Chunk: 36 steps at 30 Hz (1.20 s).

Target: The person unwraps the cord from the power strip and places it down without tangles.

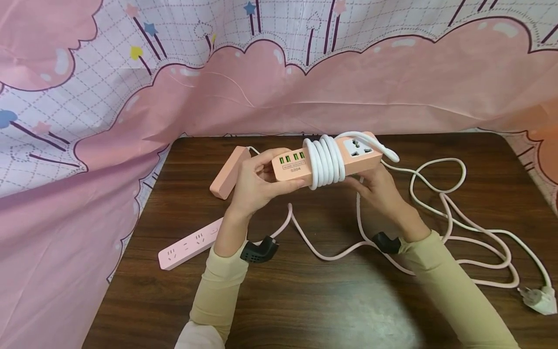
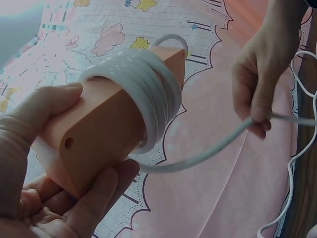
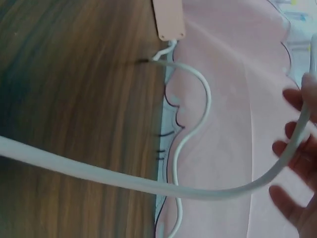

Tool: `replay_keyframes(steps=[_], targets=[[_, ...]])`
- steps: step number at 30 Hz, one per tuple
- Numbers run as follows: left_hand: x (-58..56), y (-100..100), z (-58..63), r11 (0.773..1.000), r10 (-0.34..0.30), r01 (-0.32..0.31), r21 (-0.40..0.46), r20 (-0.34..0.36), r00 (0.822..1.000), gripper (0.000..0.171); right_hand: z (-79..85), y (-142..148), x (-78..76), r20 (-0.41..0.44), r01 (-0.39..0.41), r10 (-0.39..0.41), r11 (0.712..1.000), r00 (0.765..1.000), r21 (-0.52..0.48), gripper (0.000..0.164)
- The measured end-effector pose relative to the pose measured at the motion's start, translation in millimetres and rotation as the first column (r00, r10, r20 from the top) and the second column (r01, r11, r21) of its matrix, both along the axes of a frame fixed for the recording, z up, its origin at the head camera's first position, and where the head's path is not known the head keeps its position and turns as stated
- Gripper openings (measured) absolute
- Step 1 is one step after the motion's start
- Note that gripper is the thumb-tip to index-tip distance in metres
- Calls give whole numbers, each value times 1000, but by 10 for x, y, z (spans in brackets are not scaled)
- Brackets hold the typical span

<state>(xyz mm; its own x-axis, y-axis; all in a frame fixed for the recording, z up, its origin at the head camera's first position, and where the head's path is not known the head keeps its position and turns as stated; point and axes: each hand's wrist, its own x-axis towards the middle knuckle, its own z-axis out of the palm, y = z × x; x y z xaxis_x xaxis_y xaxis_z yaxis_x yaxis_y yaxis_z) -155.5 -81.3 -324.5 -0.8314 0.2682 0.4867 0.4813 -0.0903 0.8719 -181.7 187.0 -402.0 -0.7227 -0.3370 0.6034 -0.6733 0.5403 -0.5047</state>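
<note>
My left hand (image 1: 252,186) grips one end of a peach power strip (image 1: 291,173) and holds it above the table, its USB ports and label facing up. Several turns of white cord (image 1: 327,162) wrap tightly round the strip's middle; a loose loop rises over the universal socket at its far end. Below that end is my right hand (image 1: 380,191), its fingertips partly hidden in the head view. The left wrist view shows the right hand (image 2: 262,82) pinching the free cord (image 2: 198,156), apart from the strip.
Another peach power strip (image 1: 230,173) lies at the back left of the dark wooden table (image 1: 301,300). Closer in, a pink power strip (image 1: 192,245) is partly behind my left arm. Pink cord (image 1: 484,265) and a white plug (image 1: 540,300) lie on the right. A patterned curtain (image 1: 348,92) hangs behind.
</note>
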Motion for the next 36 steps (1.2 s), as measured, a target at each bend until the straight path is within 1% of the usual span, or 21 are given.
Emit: replay_keyframes(steps=[2, 5, 8, 10, 13, 15, 17, 18, 19, 20, 22, 24, 25, 26, 27, 28, 29, 30, 32, 34, 36], targets=[[4, -14, 5, 1000, -8, 8, -3, 15, 1000, 50, 24, 63, -2, 16, -7, 8, 999, 1000, -49, 27], [17, -34, 8, 999, -32, 32, -13, 46, 998, 52, 107, 174, 18, 80, 8, 4, 988, 997, -157, 27], [22, -48, -10, 997, -58, 61, -46, 70, 996, 53, 208, 281, 36, 148, 37, 4, 962, 989, -272, 20], [23, -53, -32, 995, -66, 71, -70, 77, 995, 53, 268, 353, 45, 182, 25, 45, 931, 982, -365, 17], [15, -58, -67, 994, -56, 63, -91, 79, 995, 51, 332, 460, 82, 160, -15, 104, 879, 982, -476, 13], [5, -62, -88, 995, -36, 42, -87, 73, 997, 51, 364, 528, 141, 134, -70, 167, 840, 977, -539, 10], [-6, -66, -105, 997, 0, 5, -76, 66, 998, 50, 379, 587, 206, 95, -139, 230, 816, 969, -562, 5], [-10, -68, -110, 997, 21, -17, -70, 60, 998, 49, 382, 608, 235, 79, -174, 261, 809, 962, -561, 5], [-14, -71, -114, 997, 47, -44, -67, 52, 998, 49, 379, 628, 259, 74, -208, 294, 812, 953, -545, 4], [-19, -74, -117, 996, 68, -65, -63, 42, 997, 49, 374, 641, 279, 77, -233, 315, 826, 946, -513, 5], [-27, -80, -114, 994, 98, -96, -54, 22, 995, 48, 358, 645, 298, 93, -249, 305, 889, 948, -385, 11], [-29, -81, -101, 995, 97, -96, -39, 4, 995, 48, 339, 623, 293, 111, -206, 232, 956, 966, -208, 15], [-29, -82, -93, 996, 85, -85, -26, 4, 996, 48, 335, 605, 286, 115, -158, 171, 981, 979, -109, 16], [-25, -82, -84, 998, 68, -67, -14, 10, 998, 47, 333, 580, 272, 107, -103, 104, 995, 989, -12, 16], [-18, -82, -73, 999, 44, -44, 1, 21, 999, 48, 334, 555, 255, 96, -30, 23, 997, 995, 76, 13], [-9, -81, -62, 1000, 19, -19, 15, 37, 999, 48, 338, 530, 237, 79, 39, -50, 990, 996, 137, 11], [0, -81, -54, 1000, -5, 4, 26, 55, 998, 48, 347, 508, 215, 66, 109, -122, 978, 990, 179, 8], [11, -82, -50, 999, -25, 23, 31, 75, 997, 49, 356, 497, 189, 57, 172, -187, 964, 981, 205, 6], [29, -84, -45, 998, -60, 57, 29, 106, 993, 50, 398, 471, 138, 42, 280, -294, 939, 955, 199, 5], [42, -86, -51, 996, -87, 87, 9, 119, 989, 51, 457, 467, 88, 57, 362, -372, 923, 927, 126, 9], [41, -88, -70, 994, -100, 104, -25, 115, 988, 51, 528, 478, 43, 83, 429, -429, 903, 900, 21, 12]])
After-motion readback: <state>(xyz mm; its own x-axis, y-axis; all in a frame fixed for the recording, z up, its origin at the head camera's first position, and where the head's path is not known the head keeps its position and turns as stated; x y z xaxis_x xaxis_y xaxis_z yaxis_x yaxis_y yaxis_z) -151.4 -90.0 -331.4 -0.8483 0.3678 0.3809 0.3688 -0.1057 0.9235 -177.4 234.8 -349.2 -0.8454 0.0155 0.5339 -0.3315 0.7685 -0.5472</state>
